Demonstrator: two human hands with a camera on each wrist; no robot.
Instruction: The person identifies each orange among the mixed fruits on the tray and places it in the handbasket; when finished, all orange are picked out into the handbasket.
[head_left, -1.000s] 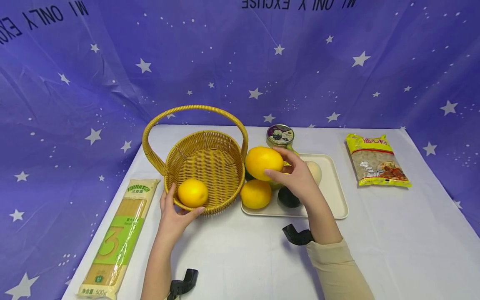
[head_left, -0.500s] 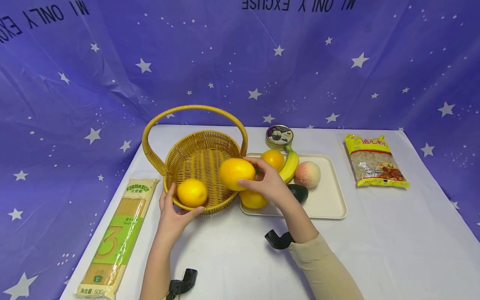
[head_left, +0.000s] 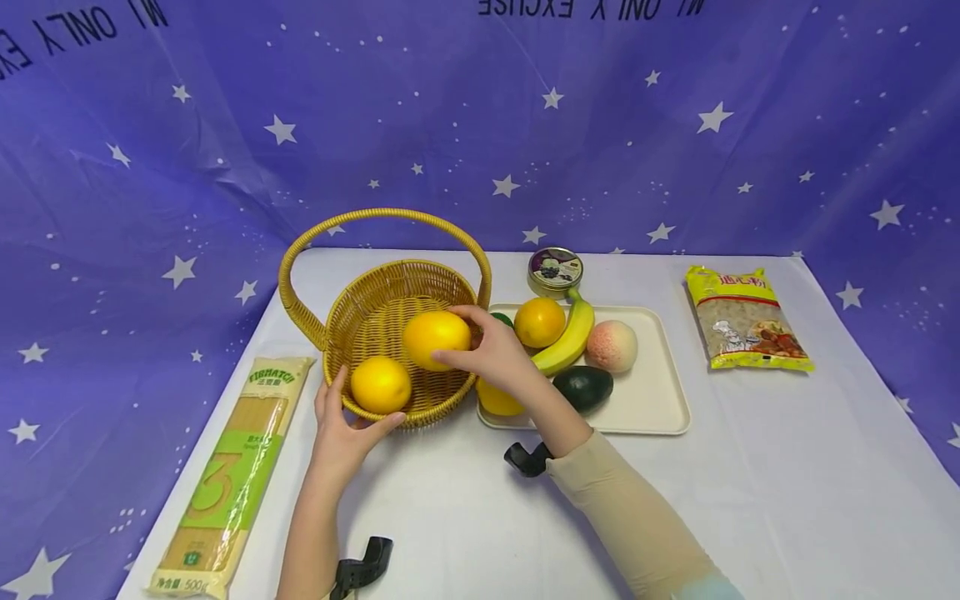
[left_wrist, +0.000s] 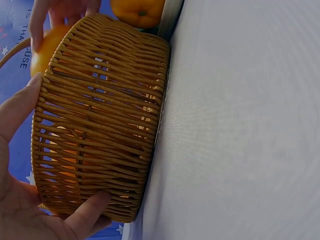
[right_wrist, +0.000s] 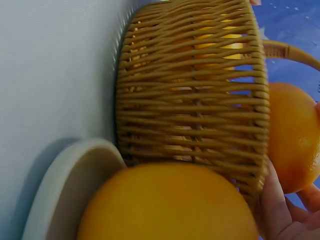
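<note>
The brown wicker basket (head_left: 429, 283) stands at centre-left, its tall handle upright. My left hand (head_left: 345, 437) grips its near-left side, with the thumb at the rim and fingertips against the woven wall (left_wrist: 105, 125) in the left wrist view. Inside, near that hand, lies a yellow-orange fruit (head_left: 381, 385). My right hand (head_left: 491, 354) pinches another oval yellow-orange fruit (head_left: 431, 337) above the basket's right half. From the right wrist, this held fruit (right_wrist: 292, 137) appears just beyond the rim. The exact kind of fruit is unclear.
Right of the basket, a cream tray (head_left: 652, 400) bears a banana (head_left: 570, 337), a peach (head_left: 612, 346), a dark green avocado-like fruit (head_left: 583, 389) and yellow-orange fruits (head_left: 540, 322). A round tin (head_left: 555, 271) stands behind. Spaghetti (head_left: 232, 475) lies left, a pasta bag (head_left: 746, 321) far right.
My right hand has carried the oval yellow-orange fruit left from above the tray to over the basket, uncovering the banana and peach. The left hand keeps its place on the basket.
</note>
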